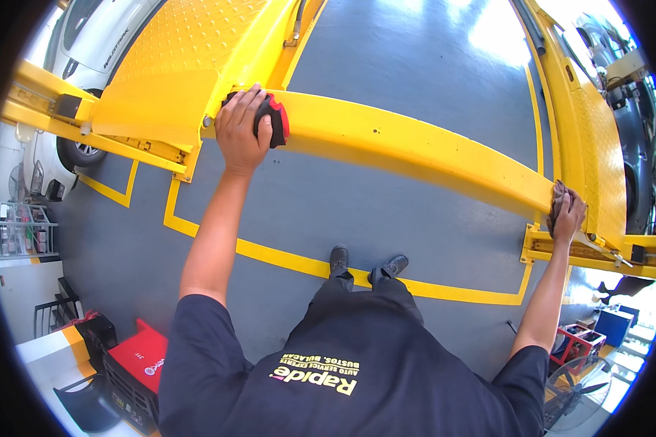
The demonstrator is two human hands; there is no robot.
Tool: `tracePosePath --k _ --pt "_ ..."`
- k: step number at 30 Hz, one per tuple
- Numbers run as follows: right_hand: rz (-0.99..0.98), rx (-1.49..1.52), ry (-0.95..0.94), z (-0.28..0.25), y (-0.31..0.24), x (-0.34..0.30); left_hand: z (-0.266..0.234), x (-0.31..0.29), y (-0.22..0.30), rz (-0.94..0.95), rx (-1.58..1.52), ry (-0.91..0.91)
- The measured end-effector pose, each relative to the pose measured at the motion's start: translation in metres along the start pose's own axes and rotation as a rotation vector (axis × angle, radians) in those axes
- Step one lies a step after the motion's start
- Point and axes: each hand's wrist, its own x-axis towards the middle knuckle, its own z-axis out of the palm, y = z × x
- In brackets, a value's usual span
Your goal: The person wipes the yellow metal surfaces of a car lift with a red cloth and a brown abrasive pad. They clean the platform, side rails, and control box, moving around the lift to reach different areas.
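Observation:
A yellow crossbeam (408,142) of a vehicle lift spans the view in front of me at arm's reach. At its left end, my left hand (239,135) is closed over a black and red cloth (277,120), pressed against the beam beside the left ramp. My right hand (572,218) lies at the beam's other end, gripping a dark greyish rag (559,198) near the right ramp. Both arms are stretched wide apart. The palms and the undersides of both cloths are hidden.
Yellow textured ramps (171,65) rise on both sides. A white vehicle (98,44) is beyond the left one. Yellow lines mark the grey floor (306,197) under my feet. Behind me are a red and black machine (140,357) at left and a fan (577,390) at right.

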Motion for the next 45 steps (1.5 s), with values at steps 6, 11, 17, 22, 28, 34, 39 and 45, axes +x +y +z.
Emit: tracePosePath --k 6,11,17,22,28,34,39,45 --pt "-0.099 0.179 -0.05 -0.018 -0.032 0.004 0.001 0.014 0.043 -0.033 0.038 -0.114" --pt "-0.171 0.181 0.06 -0.016 -0.019 -0.004 0.009 0.034 0.152 0.121 -0.069 -0.268" --pt "-0.156 0.169 0.111 -0.015 -0.027 -0.006 0.037 0.06 0.297 0.32 -0.205 -0.373" --pt "-0.092 0.144 0.072 -0.015 -0.027 -0.007 0.068 0.07 0.437 0.398 -0.389 -0.344" --pt "-0.146 0.148 0.009 -0.018 -0.035 0.0 0.109 0.065 0.563 0.233 -0.48 -0.182" --pt "-0.12 0.108 0.011 -0.012 -0.014 -0.007 0.077 0.033 0.478 0.0 -0.464 0.028" --pt "-0.157 0.148 0.028 0.0 -0.004 -0.003 0.074 -0.005 0.276 -0.567 -0.206 0.266" --pt "-0.188 0.129 -0.016 -0.008 -0.006 -0.01 0.09 -0.006 0.129 -1.045 -0.468 0.846"
